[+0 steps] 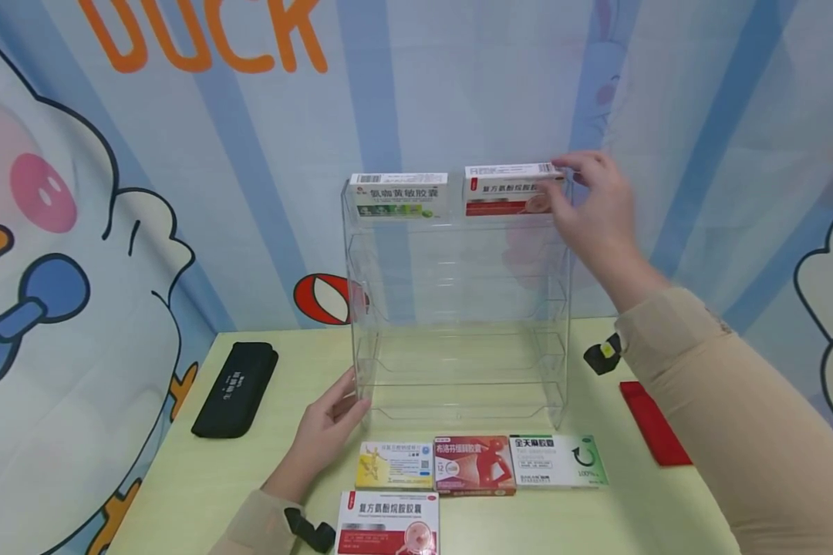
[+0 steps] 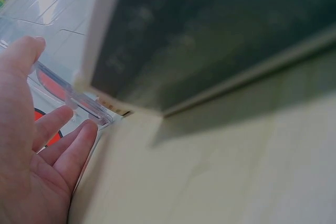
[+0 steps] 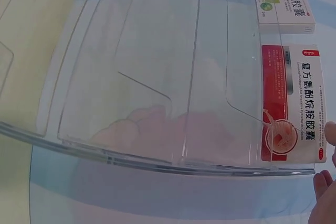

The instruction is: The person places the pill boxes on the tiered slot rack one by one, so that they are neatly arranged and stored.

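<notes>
A clear tiered display rack (image 1: 458, 308) stands upright on the table. My right hand (image 1: 600, 204) pinches the right end of a white-and-red medicine box (image 1: 503, 189) on the top tier, thumb in front and index finger on its upper corner. In the right wrist view, that box (image 3: 294, 103) sits within the rack, fingertips (image 3: 331, 132) right at its edge. Left of it on the same tier is a white-and-green medicine box (image 1: 399, 196). My left hand (image 1: 322, 428) holds the rack's lower left side, thumb at the front edge; the left wrist view shows fingers (image 2: 76, 150) beside the panel.
Before the rack lie a yellow-and-white box (image 1: 396, 465), a red box (image 1: 473, 464), a white-and-green box (image 1: 558, 462) and another white-and-red box (image 1: 387, 524). A black case (image 1: 236, 389) lies left, a red item (image 1: 652, 424) right. A printed curtain (image 1: 264, 193) hangs behind.
</notes>
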Action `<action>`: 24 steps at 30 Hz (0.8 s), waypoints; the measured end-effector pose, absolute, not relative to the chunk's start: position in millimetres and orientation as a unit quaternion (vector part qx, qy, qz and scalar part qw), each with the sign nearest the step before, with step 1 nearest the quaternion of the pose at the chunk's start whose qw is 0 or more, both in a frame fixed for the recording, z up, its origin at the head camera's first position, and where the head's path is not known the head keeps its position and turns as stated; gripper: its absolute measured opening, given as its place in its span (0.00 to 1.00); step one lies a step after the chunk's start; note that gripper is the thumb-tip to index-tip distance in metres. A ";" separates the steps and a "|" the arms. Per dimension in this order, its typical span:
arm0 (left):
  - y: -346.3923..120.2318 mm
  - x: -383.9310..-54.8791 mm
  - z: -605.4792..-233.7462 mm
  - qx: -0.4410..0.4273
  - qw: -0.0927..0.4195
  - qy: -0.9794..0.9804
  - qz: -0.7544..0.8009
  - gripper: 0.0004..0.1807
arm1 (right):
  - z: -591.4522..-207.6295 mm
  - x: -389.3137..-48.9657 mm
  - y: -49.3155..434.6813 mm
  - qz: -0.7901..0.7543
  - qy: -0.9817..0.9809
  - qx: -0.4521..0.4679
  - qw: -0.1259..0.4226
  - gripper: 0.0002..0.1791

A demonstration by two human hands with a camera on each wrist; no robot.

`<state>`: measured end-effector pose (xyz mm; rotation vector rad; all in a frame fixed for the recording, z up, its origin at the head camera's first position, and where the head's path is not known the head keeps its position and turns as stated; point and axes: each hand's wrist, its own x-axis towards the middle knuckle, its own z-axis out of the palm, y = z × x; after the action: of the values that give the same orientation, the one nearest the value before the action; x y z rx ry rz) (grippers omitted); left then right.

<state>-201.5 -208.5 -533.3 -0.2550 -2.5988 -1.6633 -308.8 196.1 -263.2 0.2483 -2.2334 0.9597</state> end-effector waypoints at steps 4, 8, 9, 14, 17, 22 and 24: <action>-209.1 -202.1 -534.0 -0.083 0.022 -0.839 -0.538 0.37 | -268.7 -303.2 198.1 0.380 -0.841 0.098 0.373 0.21; -209.6 -202.3 -535.3 -0.085 0.024 -0.839 -0.537 0.38 | -277.9 -297.0 201.5 0.390 -0.813 0.123 0.414 0.23; -209.8 -202.2 -535.4 -0.085 0.024 -0.840 -0.536 0.38 | -281.1 -295.1 202.0 0.393 -0.807 0.131 0.421 0.23; -209.7 -202.1 -536.1 -0.088 0.025 -0.838 -0.537 0.38 | -302.6 -283.0 202.5 0.401 -0.795 0.166 0.423 0.24; -209.1 -201.9 -536.0 -0.086 0.023 -0.838 -0.538 0.38 | -316.1 -275.6 200.4 0.410 -0.794 0.185 0.409 0.25; -208.2 -201.8 -535.1 -0.085 0.026 -0.840 -0.535 0.38 | -335.8 -261.5 194.6 0.416 -0.800 0.201 0.383 0.26; -208.1 -202.0 -534.8 -0.086 0.029 -0.841 -0.534 0.38 | -343.7 -256.3 192.2 0.413 -0.804 0.204 0.375 0.27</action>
<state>-202.0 -208.1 -534.8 -0.2646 -2.5928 -1.6478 -256.3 192.2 -343.7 0.5230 -2.0583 1.0580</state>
